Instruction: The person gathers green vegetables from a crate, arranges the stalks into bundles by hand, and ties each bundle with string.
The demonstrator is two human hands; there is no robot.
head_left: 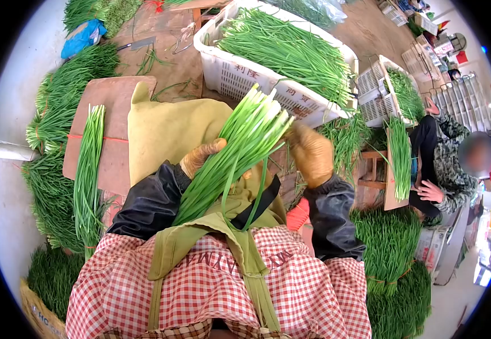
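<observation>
A thick bundle of green stalks [231,147] with pale ends lies across my lap, tilted up to the right. My left hand [203,156], in a tan glove, is wrapped round its left side. At the pale ends is my right hand [311,155], gloved too, with its fingers curled; whether it pinches any stalk is too blurred to tell. Under the bundle is a yellow-green apron [177,121]. To the left, a smaller bunch of stalks [90,164] rests upright on a brown board [110,93] with a red band across it.
Ahead stands a white crate [240,76] full of stalks. Tied bundles [53,192] line the left wall, and more bundles [389,243] stand at the right. A knife [138,43] lies at the top left. A co-worker [452,152] sits at the right near another crate [374,93].
</observation>
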